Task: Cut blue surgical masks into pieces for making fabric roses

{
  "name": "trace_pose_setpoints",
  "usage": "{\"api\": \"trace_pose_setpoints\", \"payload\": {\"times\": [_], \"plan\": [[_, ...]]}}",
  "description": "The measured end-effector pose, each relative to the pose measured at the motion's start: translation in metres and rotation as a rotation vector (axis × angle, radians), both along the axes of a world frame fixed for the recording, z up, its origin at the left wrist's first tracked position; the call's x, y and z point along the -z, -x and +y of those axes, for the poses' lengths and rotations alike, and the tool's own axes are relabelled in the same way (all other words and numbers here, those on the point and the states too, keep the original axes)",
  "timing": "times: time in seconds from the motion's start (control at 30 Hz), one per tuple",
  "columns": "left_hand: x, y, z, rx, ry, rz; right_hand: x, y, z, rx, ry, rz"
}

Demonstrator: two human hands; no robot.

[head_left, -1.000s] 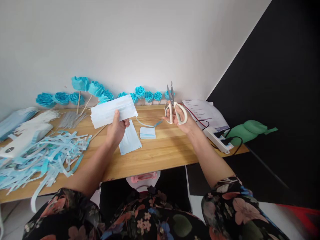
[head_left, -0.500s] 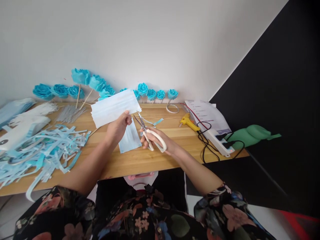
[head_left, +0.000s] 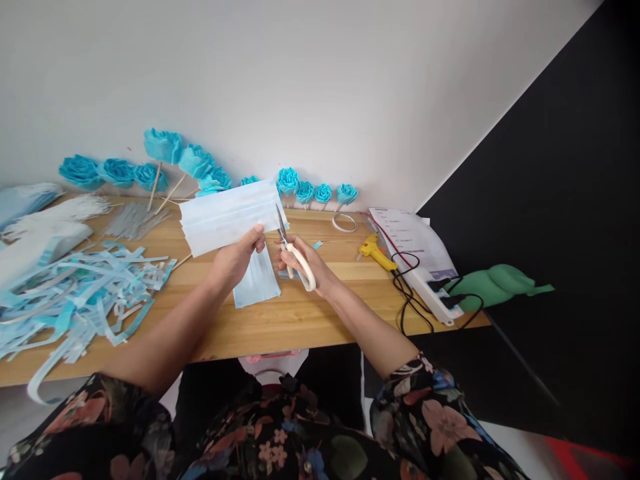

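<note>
My left hand is closed on the lower right corner of a pale blue face mask, holding it up above the wooden table. My right hand grips white-handled scissors, whose blades point up and touch the mask's right edge. Another blue mask piece lies flat on the table just below both hands.
A heap of cut blue strips covers the table's left side. Blue fabric roses line the wall. A yellow glue gun, a tape ring, a white power strip with black cables and papers lie on the right.
My right hand has brought the scissors from high on the right down and left to the mask's right edge. The left hand has kept the mask almost still.
</note>
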State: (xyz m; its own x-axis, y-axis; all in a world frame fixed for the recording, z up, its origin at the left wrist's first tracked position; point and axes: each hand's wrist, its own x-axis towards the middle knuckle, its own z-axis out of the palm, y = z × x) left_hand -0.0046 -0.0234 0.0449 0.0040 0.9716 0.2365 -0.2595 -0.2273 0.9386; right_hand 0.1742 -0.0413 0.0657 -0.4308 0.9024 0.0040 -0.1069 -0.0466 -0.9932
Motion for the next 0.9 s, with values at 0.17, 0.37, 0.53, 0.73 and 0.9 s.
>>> {"api": "trace_pose_setpoints", "payload": {"times": [0.17,0.37,0.53,0.73,0.9], "plan": [[0.001,0.001,-0.001,-0.018,0.006,0.072,-0.002,-0.001,0.004,0.007,-0.028,-0.036],[0.003,0.005,-0.002,-0.033,-0.006,0.192,0.011,-0.005,0.005,0.021,-0.056,-0.048],[0.006,0.005,-0.002,-0.026,0.014,0.208,0.015,-0.006,0.004,0.025,-0.045,-0.045],[0.008,0.004,-0.001,-0.02,0.009,0.215,0.017,-0.007,0.004,0.023,-0.03,-0.026],[0.009,0.003,-0.001,-0.031,-0.004,0.212,0.018,-0.008,0.004,0.015,-0.036,-0.03]]}}
